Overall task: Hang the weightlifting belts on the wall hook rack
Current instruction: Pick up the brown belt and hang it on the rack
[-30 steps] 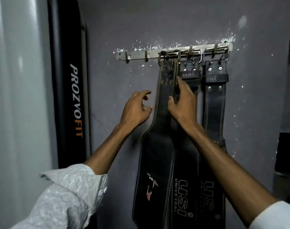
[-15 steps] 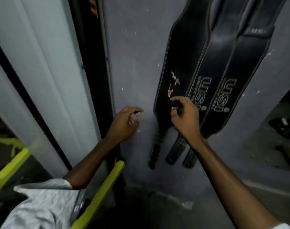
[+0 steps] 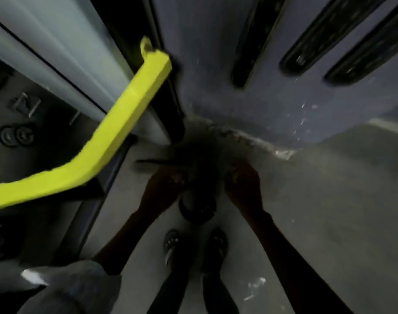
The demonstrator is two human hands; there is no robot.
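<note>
The view points down at the floor, dark and blurred. The tail ends of three black belts point(image 3: 306, 53) hang against the grey wall at the top; the hook rack is out of view. My left hand point(image 3: 164, 186) and my right hand point(image 3: 243, 184) reach down side by side toward a dark, rounded object point(image 3: 197, 207) on the floor by the foot of the wall. Both hands are at either side of a dark mass above it. The blur hides how the fingers lie and whether they hold anything.
A bright yellow bar point(image 3: 116, 137) slants across the left, beside a grey panel and a dark machine base. My two feet point(image 3: 173, 243) stand on the pale floor just behind the dark object. The wall meets the floor along a rough seam point(image 3: 250, 141).
The view has swung from the rack down the hanging belts to the floor. Both hands have left the belts and dropped low toward the dark object.
</note>
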